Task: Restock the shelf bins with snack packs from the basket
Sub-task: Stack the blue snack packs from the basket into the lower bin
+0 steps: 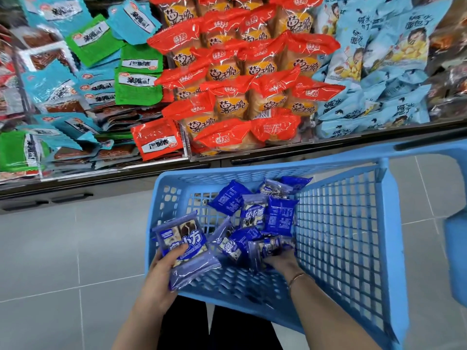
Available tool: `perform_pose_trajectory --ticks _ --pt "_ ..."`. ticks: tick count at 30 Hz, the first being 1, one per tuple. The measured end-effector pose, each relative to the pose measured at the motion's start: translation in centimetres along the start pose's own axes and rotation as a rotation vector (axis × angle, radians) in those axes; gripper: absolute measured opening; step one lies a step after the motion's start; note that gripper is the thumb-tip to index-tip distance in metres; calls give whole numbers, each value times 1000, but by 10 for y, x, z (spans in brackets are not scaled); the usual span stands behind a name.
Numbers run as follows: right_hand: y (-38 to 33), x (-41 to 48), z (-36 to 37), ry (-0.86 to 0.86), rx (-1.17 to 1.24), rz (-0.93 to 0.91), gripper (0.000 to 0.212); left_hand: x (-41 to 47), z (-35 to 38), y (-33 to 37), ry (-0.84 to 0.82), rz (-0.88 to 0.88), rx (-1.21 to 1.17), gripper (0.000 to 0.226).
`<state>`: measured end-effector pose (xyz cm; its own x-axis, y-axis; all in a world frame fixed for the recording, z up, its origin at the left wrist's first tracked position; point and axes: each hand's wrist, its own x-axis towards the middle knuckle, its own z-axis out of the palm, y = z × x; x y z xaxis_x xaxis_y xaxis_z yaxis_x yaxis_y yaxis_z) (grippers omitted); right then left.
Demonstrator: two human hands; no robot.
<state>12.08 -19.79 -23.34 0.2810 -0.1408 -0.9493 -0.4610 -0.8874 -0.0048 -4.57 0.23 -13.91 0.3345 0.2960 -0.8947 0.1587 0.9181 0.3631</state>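
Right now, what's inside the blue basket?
Loose blue snack packs piled in the basket. The left hand holds a stack at the near rim; the right hand reaches in, its grip covered. Anything under the pile is hidden.

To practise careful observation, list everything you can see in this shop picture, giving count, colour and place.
basket: one, light blue, before the shelf
dark blue packs: several, loose in the basket
orange-red packs: many, middle bin
green and teal packs: many, left bin
pale blue bags: many, right bin
floor: grey tiles
left grip: holds a stack of dark blue packs
right grip: among basket packs, fingers hidden
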Motion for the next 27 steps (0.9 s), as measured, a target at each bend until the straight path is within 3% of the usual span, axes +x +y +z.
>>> perform_pose_trajectory --ticks 2,4,6,8,11,19,24,27 --pt "2 9 9 38 -83 26 77 0 -4 0 -2 3 -1 43" --pt "5 12 8 124 -239 19 77 0 -4 1 8 7 -8 40" --pt "8 11 -1 110 -246 -17 81 0 -3 2 22 8 -13 36" --pt "10 10 -11 58 -133 -57 73 1 0 2 26 5 -18 32" --pt "12 0 -26 7 102 -141 40 -4 8 7 32 12 -12 31" --pt "18 -88 -62 19 627 -235 36 -65 19 39 13 94 -26 29" --pt "12 -157 -75 -60 793 -282 78 -117 15 59 31 156 -42 28" --pt "13 -195 -75 -105 847 -306 47 -145 7 68 32 188 -49 26"
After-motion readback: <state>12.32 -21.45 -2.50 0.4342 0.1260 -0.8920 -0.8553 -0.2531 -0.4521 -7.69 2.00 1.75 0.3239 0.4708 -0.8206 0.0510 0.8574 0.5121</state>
